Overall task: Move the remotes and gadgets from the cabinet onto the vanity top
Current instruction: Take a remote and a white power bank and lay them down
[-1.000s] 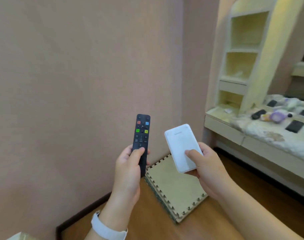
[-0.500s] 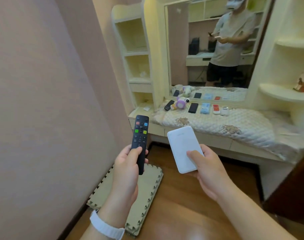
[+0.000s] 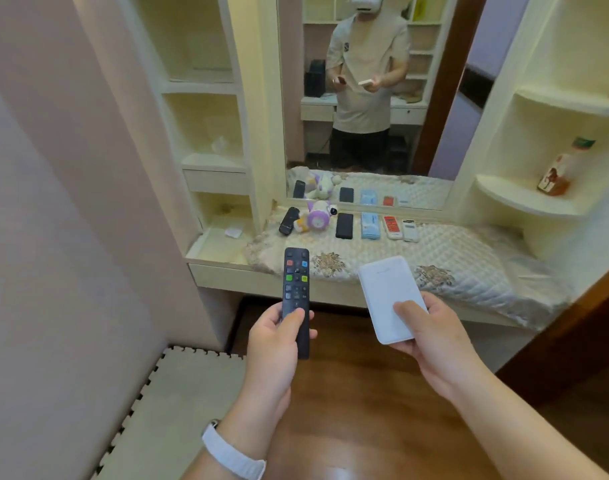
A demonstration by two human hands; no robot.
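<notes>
Six gadgets (image 3: 344,225) are already laid in a row on the vanity tabletop (image 3: 469,258). A black remote (image 3: 296,289) is gripped by the left hand (image 3: 275,341) and a white power bank (image 3: 386,292) by the right hand (image 3: 431,337). Both are held short of the tabletop, not yet placed.

Front strip of the table (image 3: 233,277) looks wide open to me, bare quilt (image 3: 476,268) right across, so the left grip (image 3: 279,341) with its remote (image 3: 296,292) and the right grip (image 3: 431,337) with the power bank (image 3: 386,296) both have a straight line in. The back is crowded: the gadget row (image 3: 344,226) sits just before the mirror (image 3: 365,98), toy (image 3: 317,218) tallest. Right of the row it's free. The wall (image 3: 71,168) hems the left, shelves (image 3: 528,199) and a dark panel (image 3: 573,327) the right.
</notes>
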